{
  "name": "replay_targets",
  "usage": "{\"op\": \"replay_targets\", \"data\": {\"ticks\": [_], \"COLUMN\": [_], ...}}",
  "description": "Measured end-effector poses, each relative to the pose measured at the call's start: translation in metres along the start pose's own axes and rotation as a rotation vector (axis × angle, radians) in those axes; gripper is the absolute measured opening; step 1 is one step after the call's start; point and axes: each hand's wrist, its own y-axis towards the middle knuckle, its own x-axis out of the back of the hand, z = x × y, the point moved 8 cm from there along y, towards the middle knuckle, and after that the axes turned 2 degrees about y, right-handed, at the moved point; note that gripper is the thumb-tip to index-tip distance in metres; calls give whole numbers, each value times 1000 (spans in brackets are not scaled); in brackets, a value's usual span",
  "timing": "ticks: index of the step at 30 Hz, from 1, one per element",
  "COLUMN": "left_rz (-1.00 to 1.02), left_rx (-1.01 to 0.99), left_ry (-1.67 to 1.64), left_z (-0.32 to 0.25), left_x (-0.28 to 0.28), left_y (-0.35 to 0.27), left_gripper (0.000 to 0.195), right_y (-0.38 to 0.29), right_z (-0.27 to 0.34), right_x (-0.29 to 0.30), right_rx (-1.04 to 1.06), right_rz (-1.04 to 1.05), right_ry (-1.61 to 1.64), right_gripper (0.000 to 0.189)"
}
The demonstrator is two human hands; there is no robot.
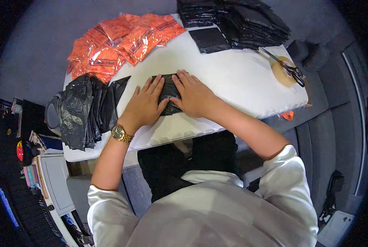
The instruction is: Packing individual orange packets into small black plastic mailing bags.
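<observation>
A folded black plastic bag (pixel 170 89) lies flat on the white table (pixel 233 80) before me. My left hand (pixel 147 103) rests palm down on its left side, fingers spread slightly. On its right side my right hand (pixel 193 94) also presses flat, and the two thumbs nearly meet near the middle. Neither hand grips anything. Left of my left hand, several loose black plastic bags (pixel 79 111) lie overlapped along the table's left end. Beyond them spreads a heap of orange items in clear plastic packets (pixel 134 37), bearing dark printed writing.
Stacks of folded black bags (pixel 248 21) fill the far right, with one flat black bag (pixel 209 40) beside them. Black-handled scissors (pixel 290 69) lie over a roll of tape (pixel 281 72) at the right end. A grey sofa (pixel 322 123) stands right, a white cabinet (pixel 56 182) lower left.
</observation>
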Motion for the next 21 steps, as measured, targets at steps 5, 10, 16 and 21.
{"op": "replay_targets", "data": {"ticks": [5,10,16,21], "left_rz": [-179,-214,-127,-243], "left_rx": [274,481,514,507], "left_ry": [-212,-607,-1497,-1555], "left_z": [22,53,33,19], "left_x": [27,-13,-22,-11], "left_y": [-6,-9,10,32], "left_gripper": [50,34,39,45], "right_y": [-14,-22,-31,-64], "right_z": [-16,-13,-45,-82], "right_x": [33,43,36,55], "right_rx": [-130,-194,-267,-355], "right_rz": [-21,21,-115,-323], "right_ry": [108,192,596,764], "right_gripper": [76,76,76,70]}}
